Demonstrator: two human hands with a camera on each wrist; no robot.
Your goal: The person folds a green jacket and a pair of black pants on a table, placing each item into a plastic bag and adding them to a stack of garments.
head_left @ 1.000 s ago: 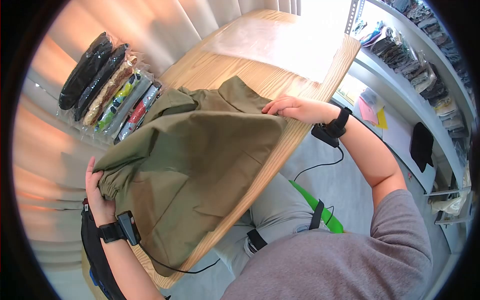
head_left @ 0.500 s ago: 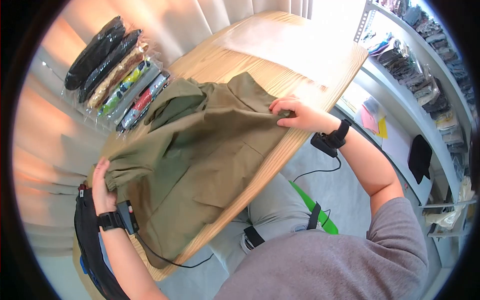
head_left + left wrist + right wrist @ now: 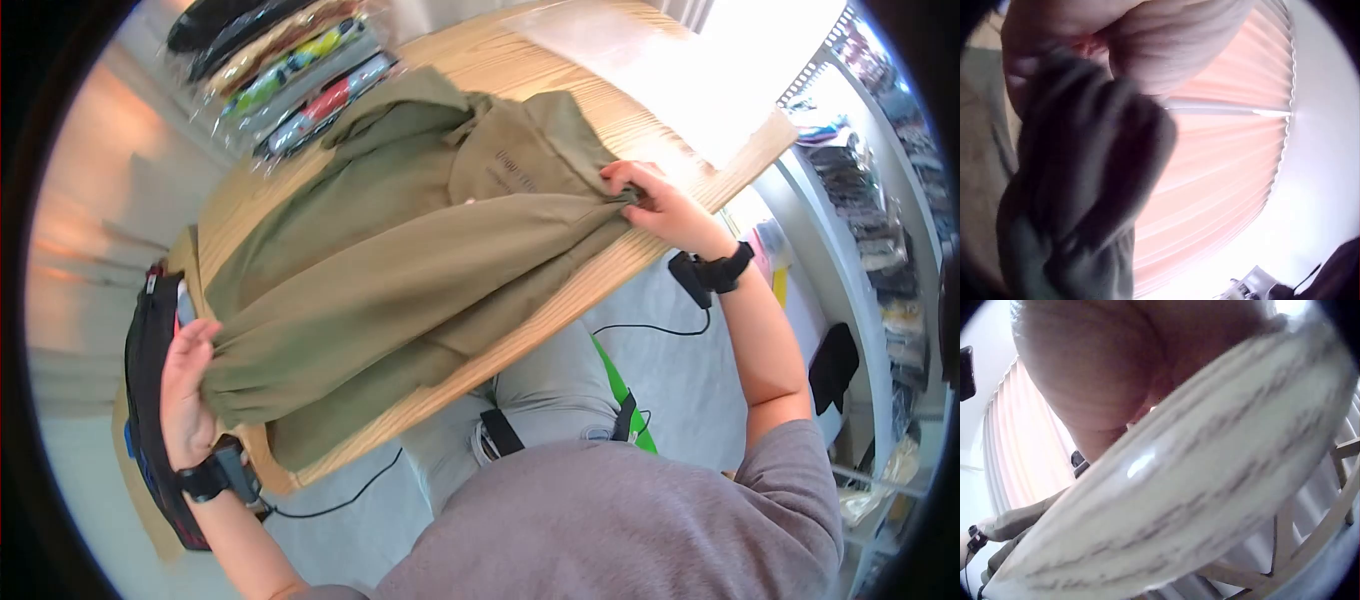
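An olive-green jacket (image 3: 400, 270) lies over the wooden table, one sleeve stretched straight across its front. Small dark lettering shows on the fabric near the collar end. At the sleeve's far left end, my left hand (image 3: 188, 385) holds the gathered cuff (image 3: 235, 400); in the left wrist view the bunched cloth (image 3: 1085, 169) hangs from the fingers. My right hand (image 3: 675, 212) pinches the cloth at the sleeve's upper end, close to the table's front edge. From the right wrist, the table edge (image 3: 1179, 487) covers most of what those fingers hold.
Several garments in clear bags (image 3: 300, 75) stand behind the jacket. A clear plastic sheet (image 3: 640, 70) lies at the table's (image 3: 490, 60) far right. Loaded shelves (image 3: 870, 250) rise on the right, and a black bag (image 3: 155, 400) stands by the left end.
The sleeve has been drawn out straight across the jacket's front, and lettering has come into sight. My right hand now pinches bunched cloth. The head view has shifted.
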